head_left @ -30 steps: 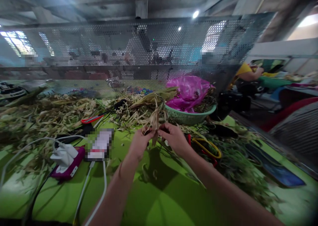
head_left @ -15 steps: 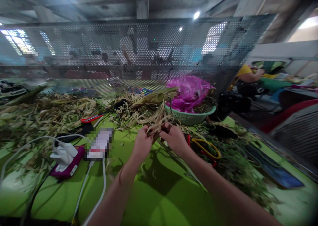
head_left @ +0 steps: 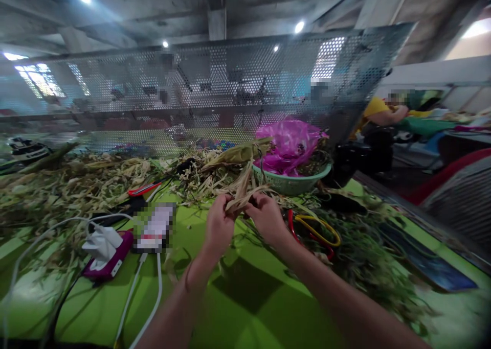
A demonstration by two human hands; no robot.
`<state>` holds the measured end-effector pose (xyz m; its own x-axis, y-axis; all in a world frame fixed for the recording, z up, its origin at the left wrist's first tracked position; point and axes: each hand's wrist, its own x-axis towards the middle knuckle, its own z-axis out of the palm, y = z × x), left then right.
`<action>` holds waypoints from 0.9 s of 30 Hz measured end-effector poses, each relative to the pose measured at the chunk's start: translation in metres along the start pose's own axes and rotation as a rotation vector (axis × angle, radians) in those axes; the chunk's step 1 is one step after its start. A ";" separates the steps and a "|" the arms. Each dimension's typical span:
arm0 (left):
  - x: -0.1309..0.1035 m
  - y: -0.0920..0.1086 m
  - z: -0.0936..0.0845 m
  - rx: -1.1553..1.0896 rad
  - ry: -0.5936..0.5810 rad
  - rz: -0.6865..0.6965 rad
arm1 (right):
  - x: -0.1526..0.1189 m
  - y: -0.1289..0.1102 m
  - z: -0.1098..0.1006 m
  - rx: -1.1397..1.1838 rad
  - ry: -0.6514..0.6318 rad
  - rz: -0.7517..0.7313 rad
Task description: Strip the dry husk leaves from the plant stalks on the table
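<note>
**Two-Handed Pinch on Dry Husk Strips**

Your left hand (head_left: 221,224) and right hand (head_left: 266,218) pinch the papery, tan dry husk strips (head_left: 241,198) between thumbs and fingers. Some fingertips are hidden behind the fibers; you cannot tell their exact placement. The strips sit between your hands, above the smooth green tabletop (head_left: 245,323), their thin ends fanning upward and sideways.

Beyond your right hand stands a round, perforated pale-green plastic basket (head_left: 291,184) containing a glossy, crumpled magenta plastic bag (head_left: 286,147). Just beside your right wrist lies a slender, curved yellow loop (head_left: 336,235). To your left, curled, brittle husk scraps (head_left: 88,180) form a loose heap. Nearer you, a white plug (head_left: 100,244) sits on a boxy purple power strip (head_left: 119,257). A rigid, perforated metal panel (head_left: 215,78) rises behind.
</note>
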<state>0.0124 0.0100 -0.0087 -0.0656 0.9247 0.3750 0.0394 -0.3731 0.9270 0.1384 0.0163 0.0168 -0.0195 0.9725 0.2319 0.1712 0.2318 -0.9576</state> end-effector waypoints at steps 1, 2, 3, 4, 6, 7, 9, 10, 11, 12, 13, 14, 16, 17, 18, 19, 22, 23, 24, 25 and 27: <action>0.000 0.000 -0.001 0.043 0.005 0.046 | 0.000 0.001 0.000 -0.011 0.007 -0.004; -0.001 -0.001 -0.001 0.083 0.011 0.085 | 0.000 0.002 0.001 -0.017 0.009 -0.007; -0.001 -0.001 -0.001 0.112 0.021 0.112 | 0.000 0.003 0.001 -0.017 0.009 -0.011; -0.002 0.000 -0.001 0.127 0.033 0.122 | 0.000 0.004 0.001 -0.016 0.007 -0.020; -0.006 0.003 0.001 0.143 0.046 0.140 | 0.001 0.008 0.000 -0.021 0.009 -0.050; -0.008 0.006 0.003 0.151 0.034 0.155 | 0.002 0.011 -0.002 -0.016 0.021 -0.062; -0.013 0.013 0.009 0.164 -0.038 0.176 | 0.007 0.016 -0.009 0.010 0.064 -0.065; -0.014 0.015 0.012 0.162 -0.081 0.171 | 0.009 0.018 -0.014 0.038 0.089 -0.059; -0.014 0.017 0.015 0.135 -0.109 0.152 | 0.012 0.020 -0.018 0.067 0.107 -0.046; -0.013 0.017 0.017 0.077 -0.117 0.116 | 0.015 0.021 -0.023 0.094 0.119 -0.036; -0.011 0.016 0.017 -0.003 -0.093 0.076 | 0.017 0.022 -0.026 0.111 0.117 -0.031; -0.008 0.015 0.016 -0.082 -0.069 0.024 | 0.019 0.021 -0.028 0.124 0.110 -0.031; -0.001 0.010 0.011 -0.176 -0.064 -0.143 | 0.020 0.019 -0.029 0.138 0.076 -0.028; 0.002 0.008 0.007 -0.178 -0.084 -0.223 | 0.019 0.018 -0.027 0.139 0.053 -0.022; 0.005 0.007 0.003 -0.194 -0.092 -0.278 | 0.019 0.018 -0.026 0.134 0.025 -0.016; 0.006 0.006 0.000 -0.212 -0.101 -0.322 | 0.018 0.018 -0.024 0.126 0.000 -0.011; 0.009 0.010 -0.007 -0.289 -0.106 -0.385 | 0.018 0.024 -0.024 0.096 -0.013 -0.017; 0.010 0.012 -0.009 -0.329 -0.076 -0.384 | 0.020 0.027 -0.027 0.077 0.018 -0.023; 0.011 0.015 -0.012 -0.379 -0.027 -0.372 | 0.023 0.030 -0.032 0.056 0.066 -0.025; 0.012 0.018 -0.015 -0.438 0.055 -0.343 | 0.026 0.033 -0.038 0.030 0.123 -0.025; 0.016 0.022 -0.024 -0.567 0.191 -0.262 | 0.033 0.038 -0.052 0.004 0.246 -0.020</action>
<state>-0.0121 0.0147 0.0184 -0.1801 0.9801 0.0832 -0.5306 -0.1680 0.8308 0.1958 0.0561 -0.0027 0.2173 0.9336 0.2849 0.1689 0.2515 -0.9530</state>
